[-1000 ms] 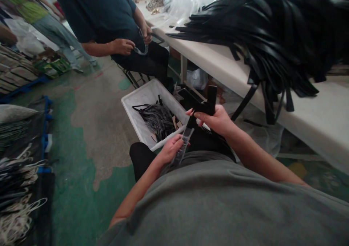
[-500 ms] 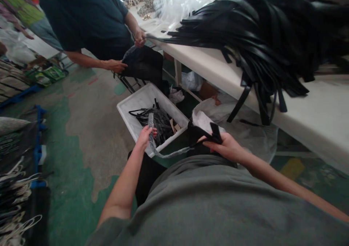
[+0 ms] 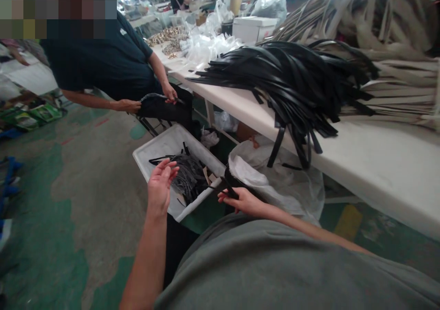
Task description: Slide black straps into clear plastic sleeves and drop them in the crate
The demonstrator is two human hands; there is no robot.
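My left hand is raised over the near left side of a white plastic bin. Its fingers are apart and nothing shows in them. A tangle of black and grey straps lies in the bin. To the right of the bin, my right hand is closed on a black strap. Part of this strap reaches left toward the bin's near edge; where it ends is hard to make out.
A white table on the right bears a heap of black straps and beige straps. Under it stands a clear plastic bag. A seated co-worker across the bin holds a grey strip.
My left hand has let go of the greyish strip and opened, shifting left. My right hand still grips a black strap. The co-worker's hand has come away from the table's strap heap.
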